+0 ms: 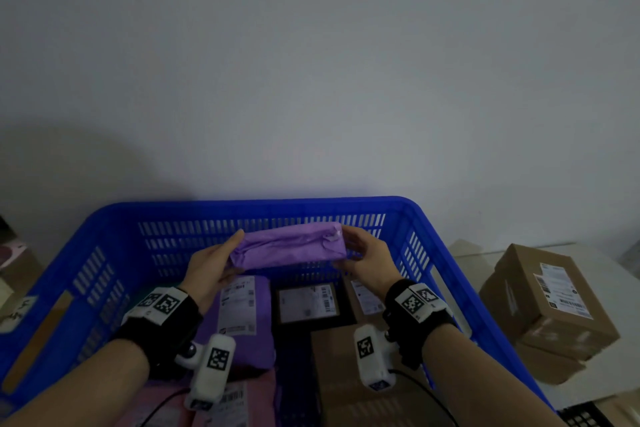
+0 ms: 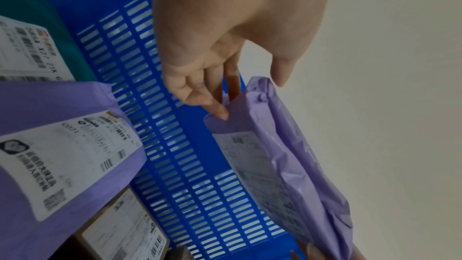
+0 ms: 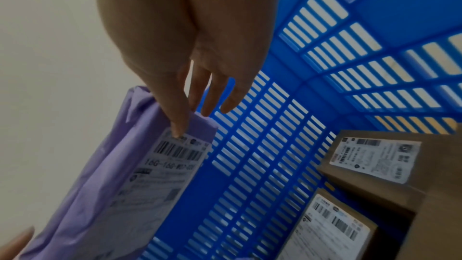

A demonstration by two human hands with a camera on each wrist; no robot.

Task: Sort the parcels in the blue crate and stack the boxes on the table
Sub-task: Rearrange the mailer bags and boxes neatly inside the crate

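Note:
I hold a crumpled purple parcel (image 1: 287, 246) level above the blue crate (image 1: 242, 206), near its far wall. My left hand (image 1: 235, 253) pinches its left end, thumb on top and fingers underneath (image 2: 221, 113). My right hand (image 1: 346, 250) pinches the right end. In the right wrist view one finger (image 3: 177, 126) lies on the parcel's white label (image 3: 160, 177); the others are behind the edge. The label faces down. Stacked brown boxes (image 1: 550, 305) sit on the white table (image 1: 616, 274) to the right of the crate.
Inside the crate lie a labelled purple parcel (image 1: 242, 319), a black parcel (image 1: 308, 303), a brown box (image 1: 349, 367) and pink parcels (image 1: 221, 402). A green parcel (image 2: 37, 17) shows in the left wrist view. Cardboard items (image 1: 14, 270) stand left of the crate. A plain wall is behind.

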